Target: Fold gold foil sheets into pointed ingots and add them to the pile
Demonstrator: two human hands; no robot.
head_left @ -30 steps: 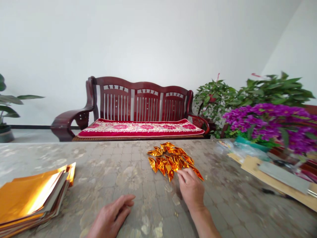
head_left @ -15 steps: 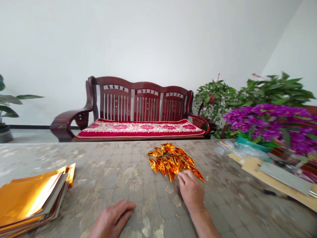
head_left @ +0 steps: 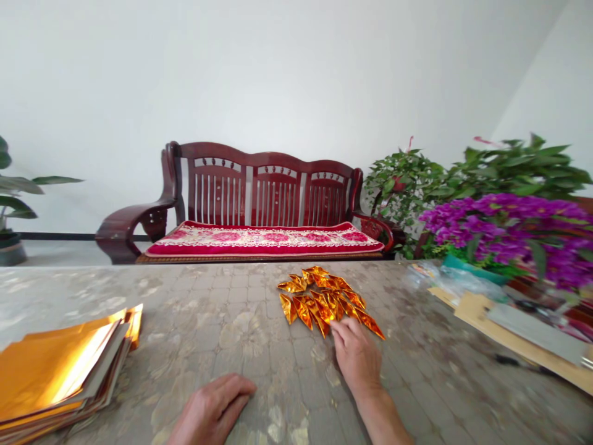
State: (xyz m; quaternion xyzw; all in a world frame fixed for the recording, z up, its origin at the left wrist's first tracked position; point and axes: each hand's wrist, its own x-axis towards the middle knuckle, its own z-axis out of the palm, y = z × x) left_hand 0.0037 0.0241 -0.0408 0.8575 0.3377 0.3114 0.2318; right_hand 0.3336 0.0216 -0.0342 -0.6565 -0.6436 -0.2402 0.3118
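Observation:
Several folded gold foil paper ingots [head_left: 315, 303], shiny and pointed at the ends, lie in a close cluster on the table, some overlapping. At the near edge of the cluster is my right hand [head_left: 357, 353], its fingers bent and pinched at the tip of one ingot; the fingertips partly hide the contact. My left hand [head_left: 214, 405] rests on the table at the bottom, away from the ingots. Its fingers lie together, with a small gap to the thumb, and nothing shows in it. To its left sits a stack of flat gold foil sheets [head_left: 50, 368].
A patterned cloth covers the table [head_left: 185, 309]. On the right are a cardboard piece [head_left: 472, 306], clear plastic wrap [head_left: 472, 281] and a pot of purple flowers [head_left: 500, 232]. Behind stands a dark wooden bench [head_left: 273, 191] with a red floral cover [head_left: 269, 238].
The ingot nearest my right fingertips has shifted slightly, closer in among the others. My left hand has stayed about where it was.

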